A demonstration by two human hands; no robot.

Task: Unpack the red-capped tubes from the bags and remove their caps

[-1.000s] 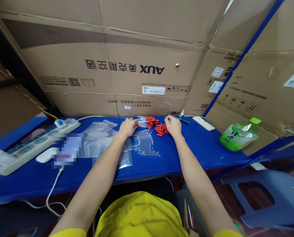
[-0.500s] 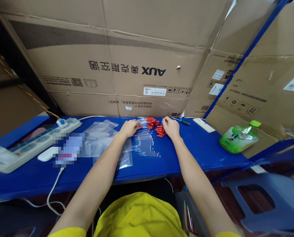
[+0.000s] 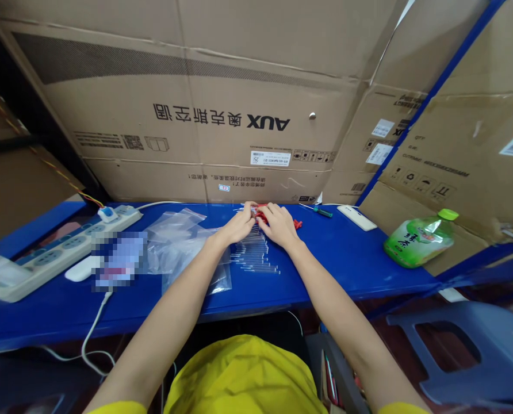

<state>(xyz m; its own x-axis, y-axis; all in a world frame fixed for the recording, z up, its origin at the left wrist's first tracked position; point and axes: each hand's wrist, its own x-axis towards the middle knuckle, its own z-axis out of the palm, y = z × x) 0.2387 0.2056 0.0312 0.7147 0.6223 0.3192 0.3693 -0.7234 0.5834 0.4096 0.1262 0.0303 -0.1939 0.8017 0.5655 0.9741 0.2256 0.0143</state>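
Note:
My left hand (image 3: pixel 239 225) and my right hand (image 3: pixel 279 226) meet at the back of the blue table. Both have their fingers curled and fingertips close together; what they hold is too small and covered to make out. Under and around the fingers lies a pile of small red caps (image 3: pixel 298 223), mostly hidden by my right hand. Just in front, thin clear plastic tubes (image 3: pixel 256 257) lie side by side in a loose row. Clear plastic bags (image 3: pixel 174 244) are spread to the left of my left hand, partly beneath that forearm.
A green screwdriver (image 3: pixel 322 212) and a white flat bar (image 3: pixel 357 218) lie at the back right, near a green tea bottle (image 3: pixel 420 238). On the left are a power strip (image 3: pixel 71 247) and a blurred-out object with a white cable. Cardboard walls (image 3: pixel 222 69) enclose the blue table (image 3: pixel 347 276).
My right hand has moved left from the side of the red pile to meet my left hand. My left hand has shifted slightly right. The red caps are now mostly covered.

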